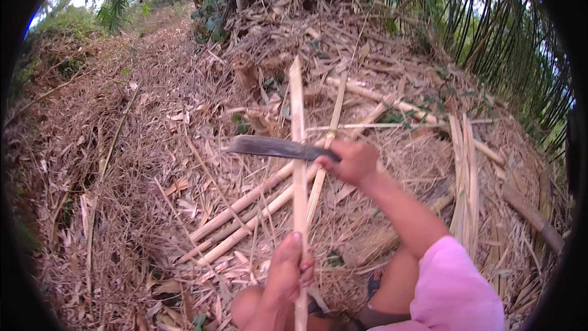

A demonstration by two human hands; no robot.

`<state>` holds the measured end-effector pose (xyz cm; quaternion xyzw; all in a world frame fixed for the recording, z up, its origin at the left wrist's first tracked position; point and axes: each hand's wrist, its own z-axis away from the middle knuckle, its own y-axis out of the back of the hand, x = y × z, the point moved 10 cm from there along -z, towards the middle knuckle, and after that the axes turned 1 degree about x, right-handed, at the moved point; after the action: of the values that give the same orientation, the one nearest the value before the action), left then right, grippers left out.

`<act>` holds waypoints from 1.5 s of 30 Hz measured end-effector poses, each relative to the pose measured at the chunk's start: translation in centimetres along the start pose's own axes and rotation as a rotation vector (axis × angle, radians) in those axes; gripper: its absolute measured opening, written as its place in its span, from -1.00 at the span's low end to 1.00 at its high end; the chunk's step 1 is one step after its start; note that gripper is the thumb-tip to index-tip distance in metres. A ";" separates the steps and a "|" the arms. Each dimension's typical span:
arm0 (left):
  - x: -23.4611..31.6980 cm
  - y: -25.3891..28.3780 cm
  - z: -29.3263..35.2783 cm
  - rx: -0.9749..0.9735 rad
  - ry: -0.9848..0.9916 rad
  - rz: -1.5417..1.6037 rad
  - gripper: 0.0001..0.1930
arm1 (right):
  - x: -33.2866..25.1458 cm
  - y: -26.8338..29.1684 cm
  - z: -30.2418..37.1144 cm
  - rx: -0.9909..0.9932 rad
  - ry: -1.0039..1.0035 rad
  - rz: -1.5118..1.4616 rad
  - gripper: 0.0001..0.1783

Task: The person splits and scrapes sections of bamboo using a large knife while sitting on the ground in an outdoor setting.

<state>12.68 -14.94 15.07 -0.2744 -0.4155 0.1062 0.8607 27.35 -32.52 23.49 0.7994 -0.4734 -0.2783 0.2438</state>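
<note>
My left hand (290, 268) is wrapped round the lower part of a long, pale bamboo strip (298, 110), which points away from me with its tapered end far off. In my right hand (354, 160) is the handle of a machete; its dark, broad blade (260, 146) extends to the left and crosses over the strip about midway. Whether the edge touches the strip I cannot tell. Just beyond and beneath lie several bamboo poles (245, 203) on the ground, slanting up to the right. A thinner split bamboo piece (337, 104) lies to the right of the strip.
Split bamboo strips (465, 178) lie bundled on the right, near a thick bamboo pole (533, 217). Another pole (392, 101) lies farther back. A cut stump (245, 70) stands ahead. Dry leaves and twigs cover the slope, with standing bamboo (490, 30) at the back right.
</note>
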 end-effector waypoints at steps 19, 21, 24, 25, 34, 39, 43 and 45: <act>0.2 0.0 -1.3 -0.038 0.012 0.020 -0.67 | -5.7 2.3 -0.2 -0.077 0.273 -0.129 -0.29; 0.3 0.3 -0.8 -0.012 0.013 0.049 -0.67 | -8.3 3.2 -0.3 -0.066 0.338 -0.058 -0.32; -1.1 -0.3 0.0 -0.043 0.002 -0.055 -0.67 | -1.1 1.0 -1.8 -0.003 0.022 -0.218 -0.32; -2.0 -1.1 0.2 -0.080 0.037 -0.065 -0.66 | 2.9 0.4 -1.8 0.020 -0.151 -0.265 -0.31; -1.4 0.3 -0.2 -0.006 0.020 -0.024 -0.68 | -2.1 0.2 0.2 -0.166 0.234 -0.098 -0.32; -1.9 -0.7 -0.2 -0.073 0.069 -0.026 -0.68 | 7.1 -2.6 -2.1 -0.174 -0.021 -0.051 -0.36; -1.2 1.4 0.4 0.036 0.068 -0.024 -0.67 | 2.8 -2.8 -3.2 -0.153 0.102 -0.001 -0.35; -1.0 2.5 0.4 0.073 0.019 -0.071 -0.67 | 0.2 -2.8 -2.6 -0.138 0.212 -0.145 -0.35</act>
<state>11.83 -13.12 13.24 -0.2289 -0.4126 0.0881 0.8773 30.95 -31.09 23.51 0.8376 -0.3659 -0.2412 0.3262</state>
